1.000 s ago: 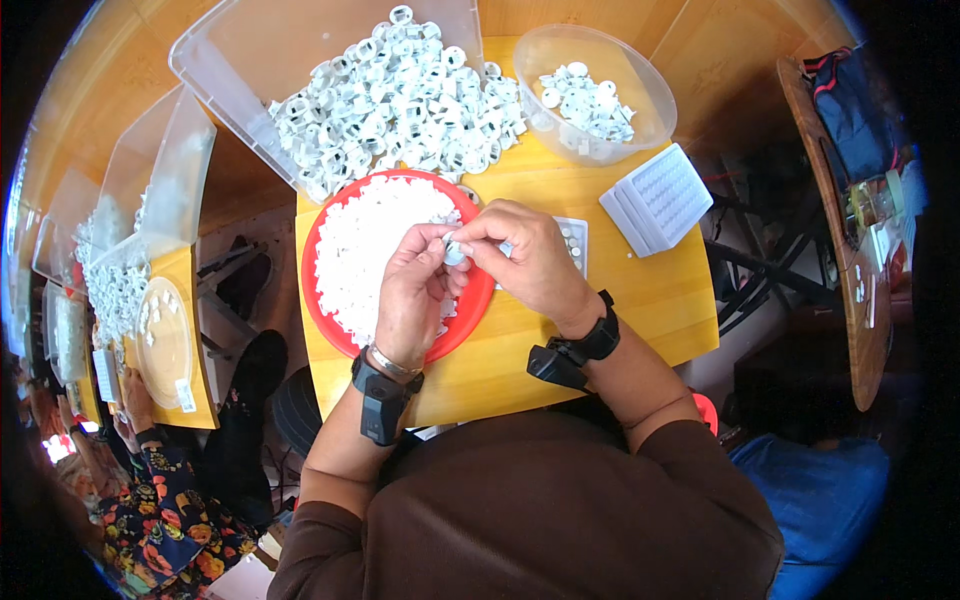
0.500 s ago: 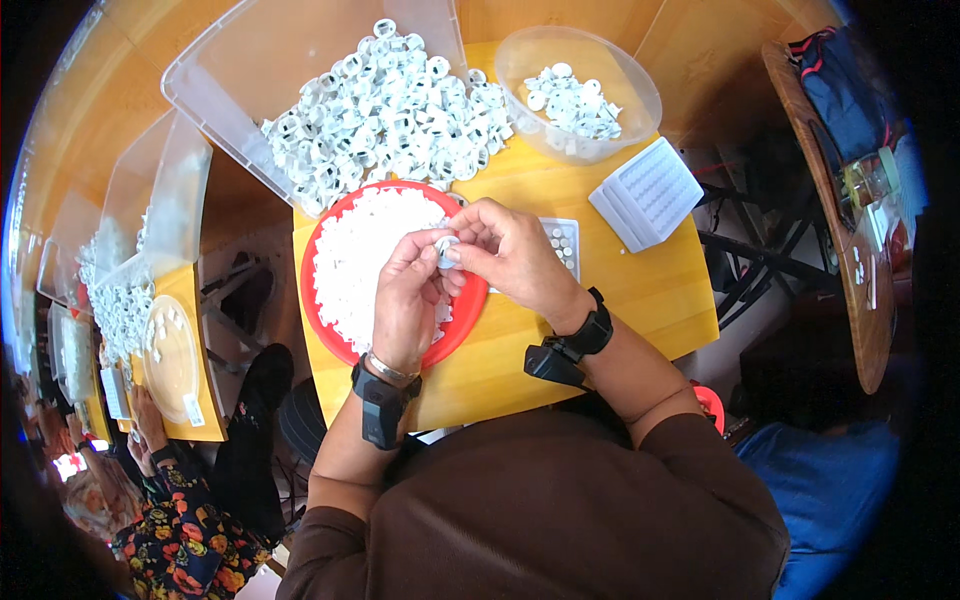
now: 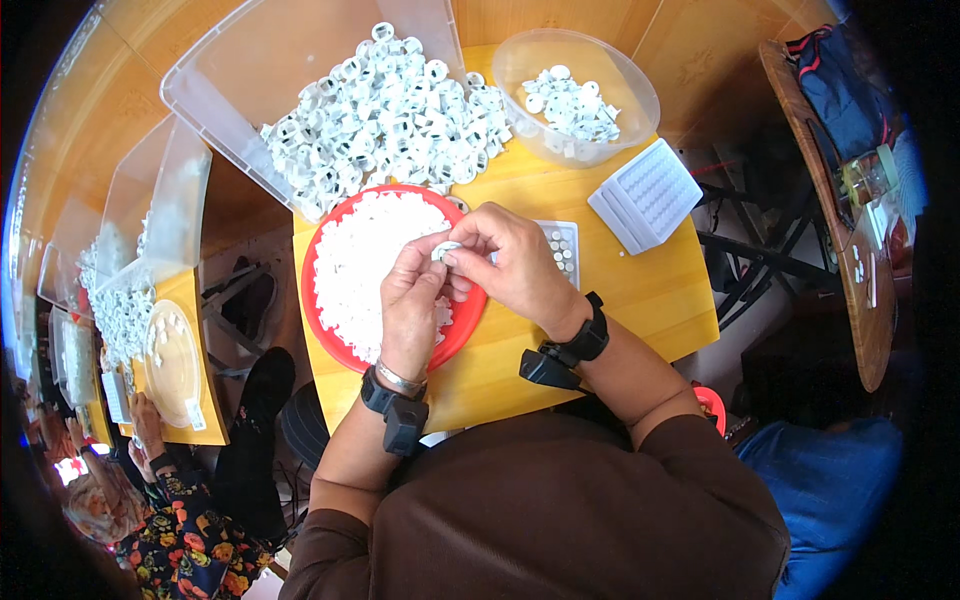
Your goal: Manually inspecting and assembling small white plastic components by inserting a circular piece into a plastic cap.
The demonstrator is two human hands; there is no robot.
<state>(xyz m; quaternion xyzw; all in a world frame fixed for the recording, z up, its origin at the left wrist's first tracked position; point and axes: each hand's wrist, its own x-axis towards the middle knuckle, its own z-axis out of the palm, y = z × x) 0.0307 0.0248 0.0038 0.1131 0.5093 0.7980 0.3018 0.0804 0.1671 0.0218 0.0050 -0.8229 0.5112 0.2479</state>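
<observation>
A small round white plastic part [image 3: 446, 251] is pinched between the fingertips of both my hands. My left hand [image 3: 412, 290] grips it from the left, above the right side of a red round tray [image 3: 313, 312] heaped with small white pieces [image 3: 372, 270]. My right hand [image 3: 512, 262] has thumb and forefinger on the part's right side. Just beyond the right hand, partly hidden by it, lies a white tray of round silvery discs [image 3: 562, 248]. Behind the red tray spreads a big pile of round white parts [image 3: 390, 115], spilling from a tipped clear bin [image 3: 215, 75].
At the back right stands a clear oval tub [image 3: 640, 95] with more white parts. A stack of white gridded trays [image 3: 648, 197] sits on the yellow table [image 3: 640, 310]. On the left, a co-worker's hand [image 3: 147, 425] is at another table with similar bins.
The white part has turned so that it shows more edge-on between my fingertips. My left wrist has rotated and shifted slightly right; the right hand has barely moved.
</observation>
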